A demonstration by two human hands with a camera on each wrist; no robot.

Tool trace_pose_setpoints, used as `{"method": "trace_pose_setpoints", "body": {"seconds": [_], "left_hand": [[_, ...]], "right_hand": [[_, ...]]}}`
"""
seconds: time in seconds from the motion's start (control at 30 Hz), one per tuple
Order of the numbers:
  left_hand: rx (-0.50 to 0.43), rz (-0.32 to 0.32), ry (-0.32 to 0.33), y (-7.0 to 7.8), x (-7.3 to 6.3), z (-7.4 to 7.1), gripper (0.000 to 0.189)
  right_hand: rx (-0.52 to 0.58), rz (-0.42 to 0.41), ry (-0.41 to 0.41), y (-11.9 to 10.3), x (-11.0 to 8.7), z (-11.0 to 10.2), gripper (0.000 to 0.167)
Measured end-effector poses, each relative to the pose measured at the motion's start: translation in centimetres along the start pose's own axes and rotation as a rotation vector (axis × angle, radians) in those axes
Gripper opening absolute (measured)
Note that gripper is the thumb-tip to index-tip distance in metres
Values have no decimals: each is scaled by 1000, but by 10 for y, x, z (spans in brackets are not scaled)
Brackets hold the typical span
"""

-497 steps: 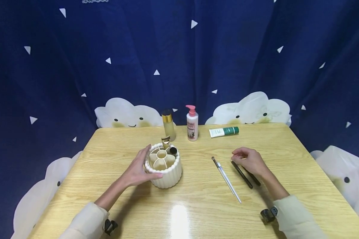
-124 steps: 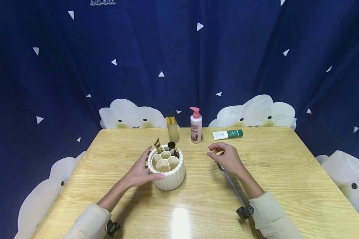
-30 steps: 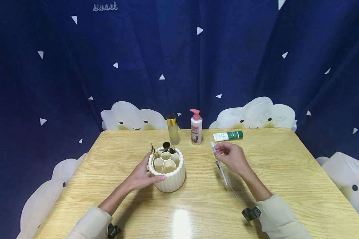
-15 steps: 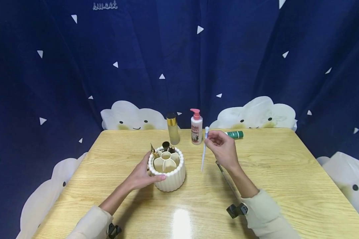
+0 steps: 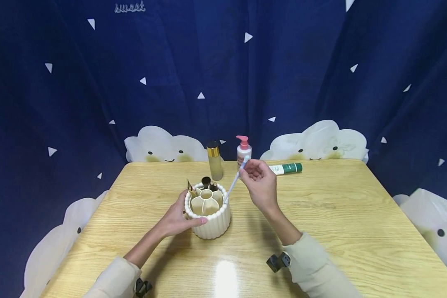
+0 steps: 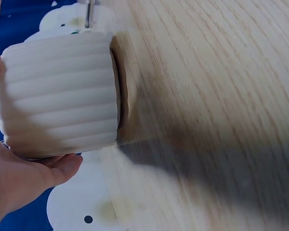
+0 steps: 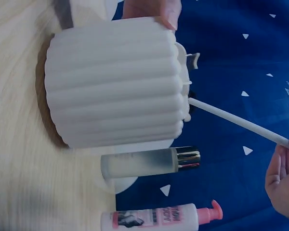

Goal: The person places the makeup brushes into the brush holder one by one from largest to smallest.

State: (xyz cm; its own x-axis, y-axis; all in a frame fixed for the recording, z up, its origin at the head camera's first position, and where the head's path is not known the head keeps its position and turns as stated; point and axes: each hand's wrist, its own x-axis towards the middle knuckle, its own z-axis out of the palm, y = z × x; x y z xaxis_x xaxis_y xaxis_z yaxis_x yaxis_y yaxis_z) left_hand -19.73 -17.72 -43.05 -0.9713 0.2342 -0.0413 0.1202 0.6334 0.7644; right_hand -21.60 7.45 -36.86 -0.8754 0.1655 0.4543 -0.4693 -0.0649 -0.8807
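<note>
A cream, ribbed round brush holder (image 5: pixel 210 223) with a beaded rim and petal-shaped compartments stands on the table. My left hand (image 5: pixel 176 217) grips it from the left, thumb across the front. My right hand (image 5: pixel 262 186) pinches a slim white makeup brush (image 5: pixel 234 182) near its upper end. The brush slants down to the left, its lower tip right at the holder's right rim; in the right wrist view the brush (image 7: pixel 241 122) meets the holder's open end. A dark brush head (image 5: pixel 206 181) and a gold-coloured tool (image 5: pixel 191 188) poke up from the rear compartments.
Behind the holder stand a bottle (image 5: pixel 216 165) with a gold and black cap and a pink pump bottle (image 5: pixel 243 151), partly covered by the right hand. A green and white tube (image 5: pixel 291 168) lies at the back right. A blue curtain (image 5: pixel 290 74) hangs behind the table.
The right hand has lifted the white brush off the table and carried it left to the holder. Dark brushes seen earlier on the right have left view. The left hand stays on the holder.
</note>
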Motion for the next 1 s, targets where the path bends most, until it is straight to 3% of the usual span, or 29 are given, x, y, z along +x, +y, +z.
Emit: {"method": "trace_pose_setpoints", "body": {"seconds": [0.47, 0.8, 1.0], "left_hand": [[-28, 10, 14, -2, 2, 3, 118], [-38, 22, 17, -1, 2, 3, 118], [-39, 30, 19, 0, 2, 2, 117]], "right_hand": [[-28, 14, -41, 27, -9, 20, 20], [-138, 139, -123, 44, -18, 21, 14], [-194, 158, -158, 54, -21, 18, 10]]}}
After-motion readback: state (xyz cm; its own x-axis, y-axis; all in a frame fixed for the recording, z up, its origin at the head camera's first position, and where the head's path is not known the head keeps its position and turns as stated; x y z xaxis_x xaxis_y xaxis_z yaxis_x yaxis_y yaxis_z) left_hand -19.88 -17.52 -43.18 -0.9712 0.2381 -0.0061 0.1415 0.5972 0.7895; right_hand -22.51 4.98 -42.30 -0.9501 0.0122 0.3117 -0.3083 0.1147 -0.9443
